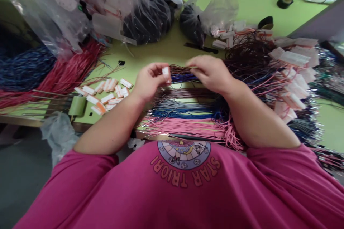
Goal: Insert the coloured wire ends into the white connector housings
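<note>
My left hand (149,81) pinches a small white-and-orange plastic connector (166,73) between thumb and fingers. To its right, my right hand (211,71) hovers over the wires with its fingers drawn together; blur hides what, if anything, is in them. Under and between the hands lie brown wires (180,68) and dark blue wires (182,77). Closer to my body run grey wires (180,105), blue wires (185,113) and pink wires (182,126). Several loose connectors (107,97) like the held one are scattered left of my left hand.
Wired connectors (294,78) and dark wires (249,53) are heaped at right. Plastic bags (145,10) holding dark contents stand at the back. Red wires (77,57) and a green block with metal rods (77,106) lie left. A black tape roll (285,2) sits back right.
</note>
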### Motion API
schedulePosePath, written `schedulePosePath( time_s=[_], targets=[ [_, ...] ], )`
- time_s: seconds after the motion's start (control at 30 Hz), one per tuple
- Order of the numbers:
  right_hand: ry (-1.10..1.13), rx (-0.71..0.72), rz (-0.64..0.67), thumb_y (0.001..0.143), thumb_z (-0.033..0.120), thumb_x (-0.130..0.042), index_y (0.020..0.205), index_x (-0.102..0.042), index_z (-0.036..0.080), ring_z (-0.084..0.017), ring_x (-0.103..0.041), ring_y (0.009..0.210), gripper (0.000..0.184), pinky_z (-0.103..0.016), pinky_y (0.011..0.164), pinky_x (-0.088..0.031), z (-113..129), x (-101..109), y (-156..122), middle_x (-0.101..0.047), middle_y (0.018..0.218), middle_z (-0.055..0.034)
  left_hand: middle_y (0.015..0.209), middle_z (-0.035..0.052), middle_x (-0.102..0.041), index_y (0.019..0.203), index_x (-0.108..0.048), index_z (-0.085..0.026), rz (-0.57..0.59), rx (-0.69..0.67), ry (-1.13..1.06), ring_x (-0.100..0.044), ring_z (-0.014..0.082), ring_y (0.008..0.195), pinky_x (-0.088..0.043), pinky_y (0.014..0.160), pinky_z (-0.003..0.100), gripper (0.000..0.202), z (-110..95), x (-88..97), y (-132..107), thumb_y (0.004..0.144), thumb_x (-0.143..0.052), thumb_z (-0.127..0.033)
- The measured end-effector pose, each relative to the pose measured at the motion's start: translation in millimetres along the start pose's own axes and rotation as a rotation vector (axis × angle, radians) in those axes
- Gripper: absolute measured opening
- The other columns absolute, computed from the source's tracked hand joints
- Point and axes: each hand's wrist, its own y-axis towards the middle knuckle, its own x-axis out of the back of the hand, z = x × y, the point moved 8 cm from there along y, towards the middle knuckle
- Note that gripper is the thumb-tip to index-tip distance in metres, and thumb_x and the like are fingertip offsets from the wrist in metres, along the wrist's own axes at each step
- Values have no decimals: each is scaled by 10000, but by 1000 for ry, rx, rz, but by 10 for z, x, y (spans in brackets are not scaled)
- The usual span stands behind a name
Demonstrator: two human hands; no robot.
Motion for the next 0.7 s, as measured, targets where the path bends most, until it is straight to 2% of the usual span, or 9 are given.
schedulePosePath(
  time_s=[0.07, 0.1, 0.2, 0.3, 0.4, 0.57, 0.7],
  targets=[
    [-94, -13, -47, 1016, 233, -446, 1175, -776, 191, -263, -641, 1138, 369, -398, 999, -446, -89, 63, -22, -763, 1189, -108, 903, 28, -710, 1115, -675, -223, -98, -12, -17, -701, 154, 799, -619, 713, 304, 335, 23, 141, 68, 794, -748, -160],
    [-158, -27, -14, 991, 199, -460, 1147, -785, 183, -272, -646, 1119, 361, -404, 982, -451, -124, 28, -28, -767, 1165, -118, 922, 30, -711, 1130, -671, -227, -122, -15, -22, -704, 156, 816, -619, 717, 299, 349, 35, 186, 95, 796, -753, -167],
    [-365, -76, 193, 907, 101, -498, 1066, -805, 162, -278, -655, 1011, 351, -382, 832, -441, -193, -225, -35, -771, 1090, -150, 949, 30, -708, 1163, -664, -233, -122, -33, -11, -707, 160, 846, -617, 718, 291, 395, 53, 226, 143, 787, -783, -202],
    [-478, -104, 270, 926, 86, -456, 1080, -801, 117, -312, -642, 999, 379, -394, 744, -396, -203, -388, -13, -753, 1093, -208, 951, 29, -706, 1173, -662, -237, -122, -42, -4, -702, 160, 851, -611, 710, 283, 416, 49, 222, 139, 778, -791, -214],
    [-479, -86, 260, 938, 101, -447, 1058, -797, 99, -330, -628, 963, 371, -416, 729, -381, -183, -425, 11, -748, 1048, -229, 940, 28, -710, 1148, -666, -232, -144, -26, -25, -694, 157, 824, -603, 693, 278, 410, 41, 222, 114, 758, -783, -187],
    [-411, -114, 125, 907, 152, -502, 1030, -786, 149, -292, -624, 972, 310, -389, 769, -403, -214, -246, 8, -755, 1095, -177, 932, 30, -706, 1136, -662, -242, -125, -11, -11, -691, 168, 827, -603, 705, 298, 401, 34, 213, 101, 751, -771, -205],
    [-276, -141, 171, 840, 193, -591, 1120, -773, 181, -250, -646, 899, 335, -347, 757, -388, -208, -243, -13, -781, 1053, -105, 923, 34, -689, 1138, -655, -242, -98, -39, 19, -686, 170, 817, -598, 707, 313, 390, 36, 210, 110, 760, -749, -231]
  ],
)
